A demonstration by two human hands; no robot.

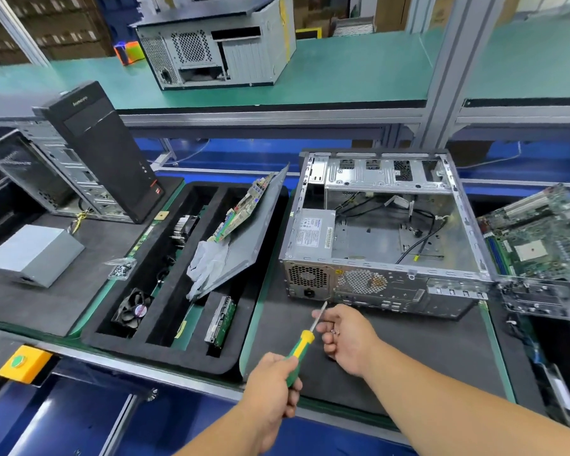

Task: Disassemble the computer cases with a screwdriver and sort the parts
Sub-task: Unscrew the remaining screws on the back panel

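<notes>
Step in hand appears to be unscrewing the rear panel of the open computer case [385, 225]; left hand [270, 383] grips the screwdriver [301, 343] handle, right hand [346, 337] pinches its shaft, possibly holding a screw; case lies just beyond the tip; next move needs the tip seated squarely.

Green-and-yellow screwdriver handle [298, 353], black tray [165, 353], green motherboard [537, 235]
</notes>
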